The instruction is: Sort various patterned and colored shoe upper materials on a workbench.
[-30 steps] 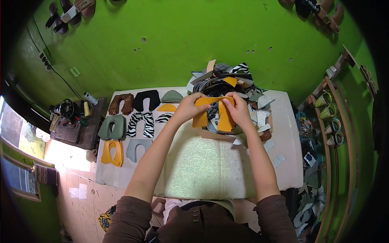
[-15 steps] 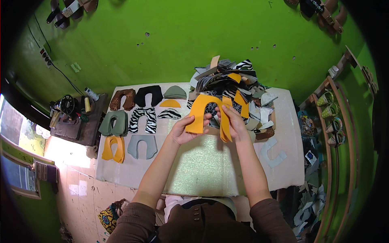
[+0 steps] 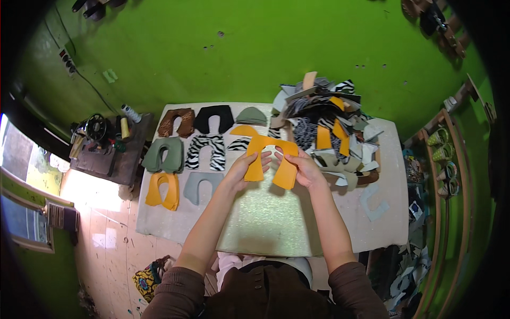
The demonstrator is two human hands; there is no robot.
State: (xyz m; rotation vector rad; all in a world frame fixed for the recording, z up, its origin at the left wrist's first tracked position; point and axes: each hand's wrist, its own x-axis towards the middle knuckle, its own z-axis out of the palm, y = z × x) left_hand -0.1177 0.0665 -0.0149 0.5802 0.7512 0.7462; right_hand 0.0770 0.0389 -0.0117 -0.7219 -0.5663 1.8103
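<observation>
Both my hands hold a yellow, arch-shaped cut piece of leather-like material (image 3: 272,142) by its two legs, curve pointing away from me. My left hand (image 3: 240,171) is closed on the left leg, thumb on top. Around the right leg my right hand (image 3: 305,168) is closed in the same way. Just beyond the piece lie a yellow half-round piece (image 3: 243,129) and a zebra-print half-round piece (image 3: 238,144). A grey arch piece (image 3: 192,187) rests left of my left hand, partly covered by it or close beside it.
On the table's left are arch-shaped pieces: leopard-print (image 3: 166,126), black (image 3: 203,122), green (image 3: 151,158), zebra-print (image 3: 193,155) and yellow (image 3: 153,194). A heap of mixed scraps (image 3: 308,133) stands back right, a pale arch piece (image 3: 375,208) before it. A sewing machine (image 3: 96,127) is at left.
The yellow piece's legs have been spread apart and it now lies flatter between my hands; before, its right side was seen edge-on as loose layers. The view has shifted left.
</observation>
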